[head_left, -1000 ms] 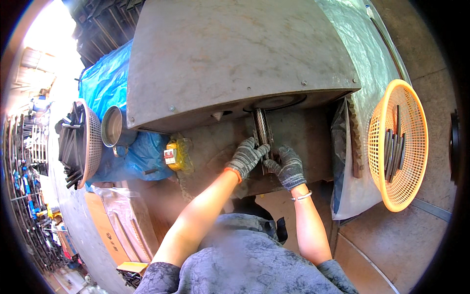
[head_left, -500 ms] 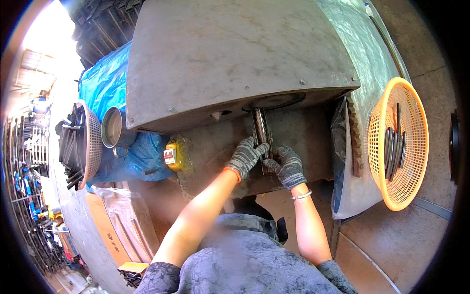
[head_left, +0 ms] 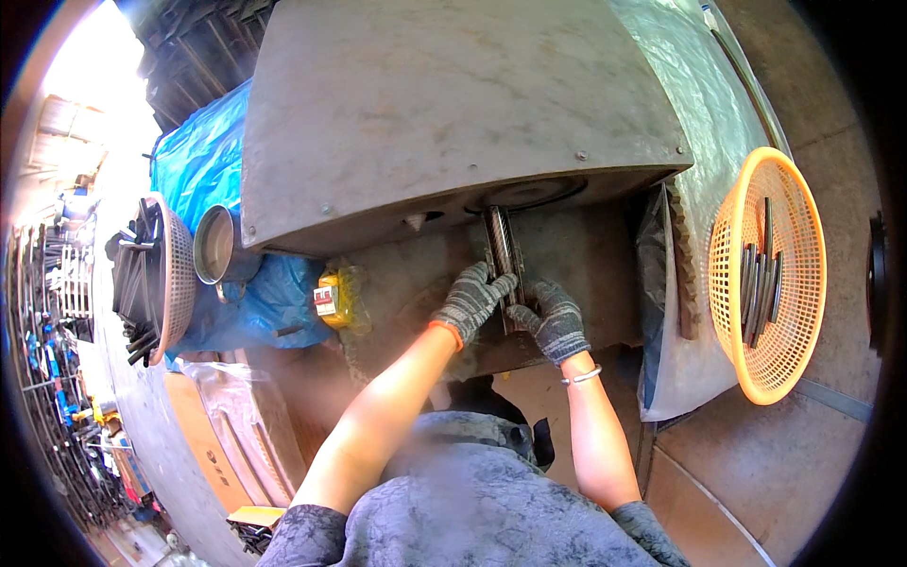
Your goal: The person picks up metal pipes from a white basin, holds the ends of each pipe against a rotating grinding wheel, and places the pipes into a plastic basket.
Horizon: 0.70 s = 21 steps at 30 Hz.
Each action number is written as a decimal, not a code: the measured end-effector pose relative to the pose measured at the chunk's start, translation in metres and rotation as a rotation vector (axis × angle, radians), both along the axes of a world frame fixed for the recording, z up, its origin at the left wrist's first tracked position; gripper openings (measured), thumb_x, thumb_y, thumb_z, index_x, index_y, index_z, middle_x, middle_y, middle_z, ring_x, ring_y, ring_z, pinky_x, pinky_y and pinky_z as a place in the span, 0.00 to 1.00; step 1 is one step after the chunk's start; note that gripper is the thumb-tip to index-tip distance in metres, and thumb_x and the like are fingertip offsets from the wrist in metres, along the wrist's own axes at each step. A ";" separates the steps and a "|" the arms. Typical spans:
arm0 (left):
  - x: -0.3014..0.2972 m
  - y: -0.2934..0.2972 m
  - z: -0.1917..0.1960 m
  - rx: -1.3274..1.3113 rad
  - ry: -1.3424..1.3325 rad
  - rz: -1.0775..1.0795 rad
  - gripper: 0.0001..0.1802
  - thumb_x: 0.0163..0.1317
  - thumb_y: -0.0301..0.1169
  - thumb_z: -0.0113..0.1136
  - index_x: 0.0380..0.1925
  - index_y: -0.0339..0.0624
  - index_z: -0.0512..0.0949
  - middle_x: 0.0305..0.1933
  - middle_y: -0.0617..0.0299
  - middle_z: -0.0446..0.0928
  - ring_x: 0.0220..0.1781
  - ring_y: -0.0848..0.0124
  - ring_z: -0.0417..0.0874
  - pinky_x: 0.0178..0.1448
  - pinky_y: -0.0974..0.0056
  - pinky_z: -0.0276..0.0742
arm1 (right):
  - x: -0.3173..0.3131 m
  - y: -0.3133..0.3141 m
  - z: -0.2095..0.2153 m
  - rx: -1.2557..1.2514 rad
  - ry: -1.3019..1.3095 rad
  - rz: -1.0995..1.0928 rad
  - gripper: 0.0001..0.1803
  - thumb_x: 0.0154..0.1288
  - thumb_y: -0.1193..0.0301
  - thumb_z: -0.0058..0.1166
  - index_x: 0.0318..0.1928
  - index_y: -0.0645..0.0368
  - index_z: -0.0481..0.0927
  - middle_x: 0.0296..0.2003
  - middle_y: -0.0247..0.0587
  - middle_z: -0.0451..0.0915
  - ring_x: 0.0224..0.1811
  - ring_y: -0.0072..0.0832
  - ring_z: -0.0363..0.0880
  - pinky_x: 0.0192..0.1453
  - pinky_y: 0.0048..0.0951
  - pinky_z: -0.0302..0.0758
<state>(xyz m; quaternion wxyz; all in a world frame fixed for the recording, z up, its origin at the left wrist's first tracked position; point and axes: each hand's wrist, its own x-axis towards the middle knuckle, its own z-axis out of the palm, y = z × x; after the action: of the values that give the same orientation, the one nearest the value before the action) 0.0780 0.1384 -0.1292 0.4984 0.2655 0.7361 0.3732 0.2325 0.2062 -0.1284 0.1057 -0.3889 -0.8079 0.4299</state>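
A shiny, narrow metal bar (head_left: 501, 236) sticks out toward me from under the front edge of a large grey metal housing (head_left: 453, 94). My left hand (head_left: 474, 297), in a grey knitted glove, is closed at the bar's left side, with thumb and fingertips pressed against it. On the other side, near the bar's close end, is my gloved right hand (head_left: 554, 323). Its thumb reaches across to the bar and its fingers are curled; whatever they hold is hidden. A dark round disc shows under the housing where the bar comes out.
On the right stands an orange plastic basket (head_left: 812, 274) with several dark tubes (head_left: 759, 283). To the left are a pale basket (head_left: 179, 283) full of black tubes, a metal pot (head_left: 215, 248), blue sheeting (head_left: 203, 137) and a yellow switch box (head_left: 333, 299) wrapped in clear plastic.
Both hands stay at the metal bar in nearly the same pose. The view has shifted very slightly; nothing else has visibly moved.
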 end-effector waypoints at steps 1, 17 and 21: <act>0.001 0.000 0.002 0.011 -0.007 0.011 0.31 0.59 0.47 0.64 0.46 0.25 0.76 0.45 0.40 0.80 0.47 0.55 0.80 0.53 0.59 0.73 | 0.001 -0.001 -0.006 0.023 -0.005 -0.003 0.21 0.50 0.57 0.67 0.35 0.62 0.82 0.35 0.53 0.80 0.39 0.51 0.78 0.44 0.45 0.74; 0.000 0.000 -0.004 -0.027 0.063 -0.023 0.33 0.59 0.49 0.62 0.48 0.24 0.75 0.47 0.36 0.78 0.51 0.48 0.79 0.55 0.56 0.73 | -0.003 -0.002 0.005 0.018 -0.123 -0.009 0.21 0.51 0.56 0.67 0.32 0.62 0.82 0.33 0.55 0.79 0.38 0.52 0.78 0.42 0.46 0.73; -0.003 0.000 -0.007 -0.042 0.039 -0.056 0.35 0.59 0.50 0.61 0.51 0.24 0.73 0.51 0.35 0.76 0.55 0.47 0.77 0.59 0.57 0.71 | -0.002 -0.003 -0.004 0.031 -0.085 -0.019 0.20 0.50 0.57 0.68 0.31 0.62 0.82 0.31 0.54 0.79 0.36 0.51 0.78 0.40 0.45 0.73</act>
<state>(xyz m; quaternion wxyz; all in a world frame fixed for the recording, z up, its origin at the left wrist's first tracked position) 0.0750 0.1386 -0.1358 0.4998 0.2824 0.7457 0.3382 0.2303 0.2029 -0.1320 0.0810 -0.4127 -0.8146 0.3995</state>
